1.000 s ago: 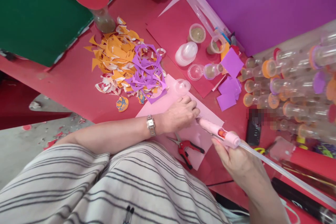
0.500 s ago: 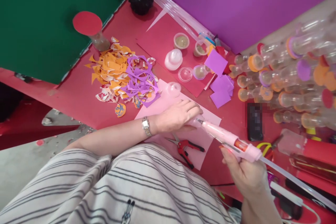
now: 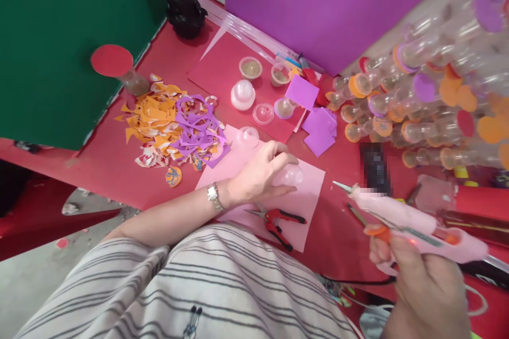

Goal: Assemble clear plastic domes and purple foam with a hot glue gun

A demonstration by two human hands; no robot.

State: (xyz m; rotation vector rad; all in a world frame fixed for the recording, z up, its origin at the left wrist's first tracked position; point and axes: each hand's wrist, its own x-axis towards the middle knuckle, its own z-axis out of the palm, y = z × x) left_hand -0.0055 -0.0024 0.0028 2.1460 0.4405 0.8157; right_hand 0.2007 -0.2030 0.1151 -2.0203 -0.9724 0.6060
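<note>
My left hand [image 3: 264, 172], a watch on its wrist, curls around a clear plastic dome-shaped piece [image 3: 293, 175] over the pink paper sheet [image 3: 314, 190]. On the right, my right hand [image 3: 421, 270] grips a pink glue gun [image 3: 421, 222], its metal nozzle pointing left, apart from the dome. Close to the right fingers is an orange part [image 3: 377, 232], partly covered; I cannot tell what it belongs to. Red-handled pliers or snips [image 3: 278, 222] lie on the pink sheet below my left hand. Another clear dome lid [image 3: 247, 138] rests behind that hand.
Orange paper scraps [image 3: 155, 114] and purple scraps [image 3: 199, 122] are heaped at left. Small cups [image 3: 250, 68], purple squares [image 3: 319, 130] and stacked domes [image 3: 243, 94] stand behind. Many clear bottle-like pieces [image 3: 421, 95] fill the right side. A black device [image 3: 374, 169] lies near them.
The glue gun in my right hand has drawn back to the right, away from the dome. My left hand keeps hold of the dome, which shows more now. The view has shifted slightly.
</note>
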